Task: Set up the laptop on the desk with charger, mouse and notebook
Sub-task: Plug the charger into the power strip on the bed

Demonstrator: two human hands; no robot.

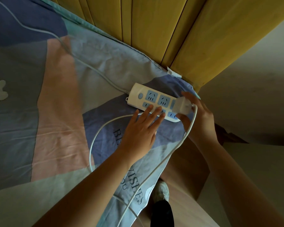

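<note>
White charger plug [182, 106] pinched in our right hand [198, 115], left fingers [152, 112] flat, steadying the power strip [152, 100]; next, press it home.

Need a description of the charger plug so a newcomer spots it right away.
Start at the yellow padded headboard and drop to the bed corner below it, where a white power strip lies on the patchwork sheet. The charger plug is the white block at the strip's right end, held by the right hand; it alone stands proud of the flat blue sockets.
</note>
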